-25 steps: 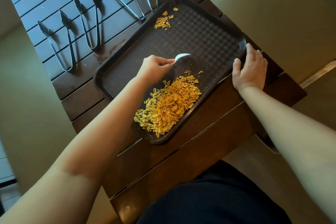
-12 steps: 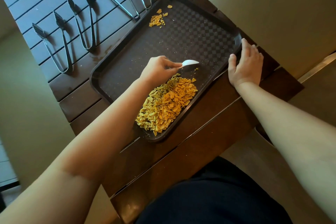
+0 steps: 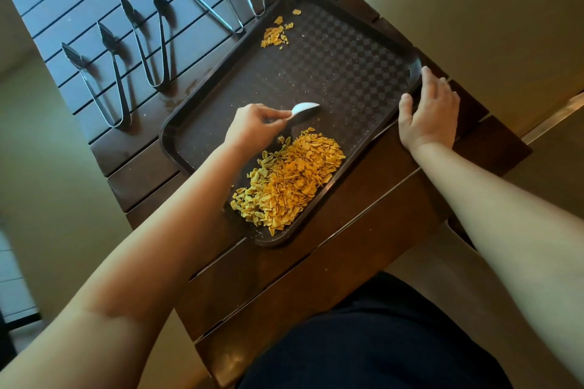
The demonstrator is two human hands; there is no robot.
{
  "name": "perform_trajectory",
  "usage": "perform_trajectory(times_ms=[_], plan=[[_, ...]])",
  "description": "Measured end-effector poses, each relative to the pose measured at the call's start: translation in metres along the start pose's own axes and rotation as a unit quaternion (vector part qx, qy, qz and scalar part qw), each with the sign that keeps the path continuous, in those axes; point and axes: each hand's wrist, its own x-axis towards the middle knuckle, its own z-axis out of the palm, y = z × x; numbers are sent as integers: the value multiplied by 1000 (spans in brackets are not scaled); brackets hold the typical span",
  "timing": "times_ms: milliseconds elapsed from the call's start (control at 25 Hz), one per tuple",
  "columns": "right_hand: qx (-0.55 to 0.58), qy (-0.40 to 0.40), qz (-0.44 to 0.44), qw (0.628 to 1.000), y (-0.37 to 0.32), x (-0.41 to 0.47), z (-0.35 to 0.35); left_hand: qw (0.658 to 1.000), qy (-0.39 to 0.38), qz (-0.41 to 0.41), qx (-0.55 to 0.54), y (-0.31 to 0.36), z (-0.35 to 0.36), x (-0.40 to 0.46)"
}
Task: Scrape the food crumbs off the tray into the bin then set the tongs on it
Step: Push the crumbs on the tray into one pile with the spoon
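Head view: left hand point(image 3: 252, 128) pinching white spoon point(image 3: 303, 109) over tray point(image 3: 347, 73) on surface point(image 3: 316, 278); right hand point(image 3: 431, 112) flat on rim. Gathering step, judging by main crumb pile point(image 3: 287, 186); next, far crumbs point(image 3: 275, 36). Tongs point(image 3: 107, 85) beside tray; bin unseen.

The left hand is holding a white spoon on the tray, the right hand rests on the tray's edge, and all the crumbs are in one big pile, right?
Not quite. The head view shows two piles: a big pile near the spoon and a small pile at the tray's far end. The rest stands.
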Motion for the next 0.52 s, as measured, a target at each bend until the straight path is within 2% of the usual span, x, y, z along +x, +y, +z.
perform_trajectory(times_ms=[120, 160, 240, 320, 400, 520], plan=[[3, -3, 1, 1000, -1, 0, -1, 996, -82, 24, 11, -2, -1, -14], [2, -1, 0, 1000, -1, 0, -1, 997, -74, 37, 9, -3, -2, -18], [-2, 2, 0, 1000, 0, 0, -1, 999, 28, 27, -38, -1, -6, -12], [-2, 2, -2, 1000, 0, 0, 0, 981, 127, -63, -133, -1, -13, 7], [2, 3, -3, 1000, -1, 0, -1, 960, 163, -138, -181, -3, -20, 29], [3, 8, -5, 1000, 0, 1, 0, 961, 163, -155, -164, 3, -23, 57]])
